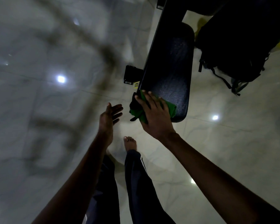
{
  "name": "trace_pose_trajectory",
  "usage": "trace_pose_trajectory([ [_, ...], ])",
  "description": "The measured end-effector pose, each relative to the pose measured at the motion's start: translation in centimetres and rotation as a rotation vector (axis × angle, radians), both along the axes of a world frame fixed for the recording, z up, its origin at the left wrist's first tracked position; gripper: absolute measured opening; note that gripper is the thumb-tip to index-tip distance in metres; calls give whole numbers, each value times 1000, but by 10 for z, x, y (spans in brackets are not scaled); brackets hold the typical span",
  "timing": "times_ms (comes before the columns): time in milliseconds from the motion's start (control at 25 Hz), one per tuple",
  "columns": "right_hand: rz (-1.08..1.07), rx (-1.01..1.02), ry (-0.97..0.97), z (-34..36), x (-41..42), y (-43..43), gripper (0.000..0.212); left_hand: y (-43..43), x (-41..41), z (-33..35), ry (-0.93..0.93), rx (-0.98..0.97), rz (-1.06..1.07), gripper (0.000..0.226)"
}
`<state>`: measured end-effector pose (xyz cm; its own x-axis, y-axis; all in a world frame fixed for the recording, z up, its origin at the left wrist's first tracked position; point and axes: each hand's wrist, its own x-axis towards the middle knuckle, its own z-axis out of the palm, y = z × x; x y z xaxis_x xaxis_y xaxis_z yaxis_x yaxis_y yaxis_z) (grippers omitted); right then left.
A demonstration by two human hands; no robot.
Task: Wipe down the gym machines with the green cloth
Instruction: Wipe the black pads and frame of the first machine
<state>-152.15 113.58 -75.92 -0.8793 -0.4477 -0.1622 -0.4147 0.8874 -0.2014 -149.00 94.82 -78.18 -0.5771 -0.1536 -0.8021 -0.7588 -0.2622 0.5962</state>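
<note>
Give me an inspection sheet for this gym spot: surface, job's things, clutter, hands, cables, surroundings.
Surface: black bench pad, speckled, running away from the camera.
Job's things: green cloth on the pad's near end, part hanging off its left edge.
Clutter: dark backpack on the floor, right of the bench.
Hands: right hand presses the cloth, fingers spread; left hand open, holding nothing, above the floor.
Cables: nothing seen.
Surroundings: glossy tiles with light reflections; a bare foot; dim lighting.

Two hands [111,116] [153,115], one cloth [170,109], one bench [171,70], perhaps one backpack [236,50]
</note>
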Motion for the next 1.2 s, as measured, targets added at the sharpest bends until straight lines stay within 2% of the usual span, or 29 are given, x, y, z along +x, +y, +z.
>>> trace_pose_trajectory([
  [120, -150, -61, -28, 4, 10, 27, 77, 8, -17, 2, 65, -84, -147, 49],
  [280, -562, -151, -31, 1, 35, 60, 79, 44, -31, 19, 190, -323, -561, 56],
  [400, -851, -271, -19, -1, 13, 59, 77, 51, -35, 23, 229, -498, -572, 51],
  [520, -980, -384, 13, -2, 8, 60, 77, 39, -40, 18, 233, -564, -637, 47],
  [640, -962, -393, -11, -1, 10, 64, 79, 34, -43, 15, 198, -532, -571, 43],
  [760, -1045, -287, -69, -6, -21, 66, 78, 34, -38, 12, 185, -487, -514, 45],
  [840, -1018, -198, -59, -5, -21, 64, 78, 34, -37, 8, 192, -455, -491, 45],
  [1040, -551, -53, -47, 12, -1, 51, 79, 25, -34, 4, 156, -359, -451, 58],
  [1200, -327, -46, -61, 34, -40, 21, 77, 30, -25, 3, 65, -83, -248, 53],
])
